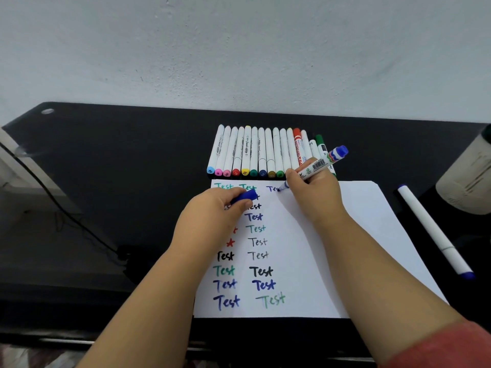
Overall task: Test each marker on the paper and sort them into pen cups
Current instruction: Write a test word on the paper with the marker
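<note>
I see the black tabletop (111,160) filling the width, its far edge meeting a pale wall. The widest bare stretch of it lies left of the paper (353,208), crossed only by a thin dark cable (53,197).

The paper, my landmark, sits with its near edge close to the tabletop's near edge. It carries two columns of "Test" words down its left part; its right part is unmarked.

Just beyond the paper's far edge lies the row of markers (260,152), side by side, coloured caps pointing at the paper and nearly touching its edge. Right of the paper's right edge a lone white marker (430,227) with a blue cap lies apart on the tabletop, slanting alongside that edge. Farther right a pale rounded object (467,176) is cut off by the frame; I cannot tell what it is.

My right hand (316,192) is over the paper's far edge, fingers curled around the blue whiteboard marker (316,166), its tip down on the paper at a third "Test" in the top line. My left hand (212,216) rests on the paper's upper left, fingers pinching the blue cap (245,196) and covering some words there.
</note>
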`<state>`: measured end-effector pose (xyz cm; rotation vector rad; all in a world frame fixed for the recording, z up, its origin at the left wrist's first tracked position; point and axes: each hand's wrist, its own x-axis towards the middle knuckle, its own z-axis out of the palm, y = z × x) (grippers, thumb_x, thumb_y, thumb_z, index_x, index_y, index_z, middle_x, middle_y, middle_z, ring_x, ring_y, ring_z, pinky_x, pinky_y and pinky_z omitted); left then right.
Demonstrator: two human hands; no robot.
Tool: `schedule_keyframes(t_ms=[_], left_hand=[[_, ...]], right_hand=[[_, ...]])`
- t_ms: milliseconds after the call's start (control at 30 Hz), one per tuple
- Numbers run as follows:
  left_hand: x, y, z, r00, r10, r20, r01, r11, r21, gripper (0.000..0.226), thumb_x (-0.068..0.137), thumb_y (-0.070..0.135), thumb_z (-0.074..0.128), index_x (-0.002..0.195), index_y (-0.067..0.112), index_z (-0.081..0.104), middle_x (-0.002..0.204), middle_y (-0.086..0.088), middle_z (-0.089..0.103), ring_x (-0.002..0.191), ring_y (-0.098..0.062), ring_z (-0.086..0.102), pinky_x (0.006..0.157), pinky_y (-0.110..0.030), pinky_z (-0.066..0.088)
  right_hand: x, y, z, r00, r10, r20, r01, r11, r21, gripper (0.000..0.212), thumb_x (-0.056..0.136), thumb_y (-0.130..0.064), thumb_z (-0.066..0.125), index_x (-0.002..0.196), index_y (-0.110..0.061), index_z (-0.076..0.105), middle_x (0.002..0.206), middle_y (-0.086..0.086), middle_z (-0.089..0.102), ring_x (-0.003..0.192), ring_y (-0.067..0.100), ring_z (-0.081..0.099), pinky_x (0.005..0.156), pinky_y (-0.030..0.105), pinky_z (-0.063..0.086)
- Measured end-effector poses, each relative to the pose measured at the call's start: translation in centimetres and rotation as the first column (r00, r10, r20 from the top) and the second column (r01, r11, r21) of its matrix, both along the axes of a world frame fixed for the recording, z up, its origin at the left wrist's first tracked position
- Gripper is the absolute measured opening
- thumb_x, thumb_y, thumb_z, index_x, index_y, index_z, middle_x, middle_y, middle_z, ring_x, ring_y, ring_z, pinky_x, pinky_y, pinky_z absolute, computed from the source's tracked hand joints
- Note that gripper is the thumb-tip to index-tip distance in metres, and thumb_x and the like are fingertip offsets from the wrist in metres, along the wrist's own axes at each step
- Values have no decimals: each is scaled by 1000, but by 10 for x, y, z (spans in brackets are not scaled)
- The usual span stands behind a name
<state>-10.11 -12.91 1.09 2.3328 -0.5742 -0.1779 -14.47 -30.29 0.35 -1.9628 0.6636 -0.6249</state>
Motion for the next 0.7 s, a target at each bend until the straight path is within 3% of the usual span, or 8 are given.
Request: schedule_keyframes(t_ms=[133, 233, 400, 500, 633, 700], left_hand=[[1, 0, 0, 1000, 0, 3, 0, 1000, 2, 39, 92, 44, 51, 130, 34, 53, 100, 19, 52, 81, 1, 47, 62, -11, 32], [1, 0, 0, 1000, -5, 3, 6, 1000, -3, 39, 92, 44, 51, 130, 34, 54, 110, 15, 57, 88, -2, 48, 64, -9, 32], [0, 1, 0, 1000, -8, 1, 8, 1000, -4, 38, 92, 43, 51, 129, 35, 55, 114, 14, 58, 89, -2, 48, 64, -11, 33], [-1, 2, 0, 1000, -5, -6, 5, 1000, -19, 37, 92, 43, 52, 128, 35, 56, 109, 16, 58, 87, 0, 49, 64, -10, 33], [-2, 2, 2, 1000, -6, -13, 6, 1000, -21, 36, 92, 43, 52, 127, 36, 56, 106, 16, 58, 84, 2, 50, 65, -10, 35], [-2, 2, 3, 1000, -2, -30, 1, 999, -45, 36, 91, 42, 54, 127, 35, 56, 107, 17, 58, 88, 1, 50, 67, -9, 35]], right_hand=[[0, 0, 0, 1000, -20, 11, 20, 999, 25, 20, 92, -19, 57, 89, 0, 63, 77, -2, 60, 65, 4, 51, 49, 3, 38], [0, 1, 1, 999, -24, 32, 22, 999, 45, 12, 92, -17, 56, 83, -11, 60, 74, -13, 56, 64, 0, 52, 49, 1, 38], [-1, 1, 1, 1000, -8, 11, 8, 999, 53, 19, 92, -20, 57, 84, -3, 60, 76, 0, 60, 64, 5, 51, 52, 8, 40], [-1, 2, 1, 1000, -18, 19, 17, 997, 78, 21, 89, -15, 56, 84, 5, 58, 75, 5, 59, 68, 12, 49, 55, 19, 40], [-3, -2, 3, 991, -55, 125, 24, 972, 234, 27, 88, -12, 58, 62, -16, 52, 60, -2, 55, 56, 10, 47, 57, 24, 40], [-6, -2, 7, 978, -15, 207, -66, 924, 377, 31, 90, -10, 58, 61, -18, 49, 50, -5, 49, 46, 8, 40, 51, 23, 34]])
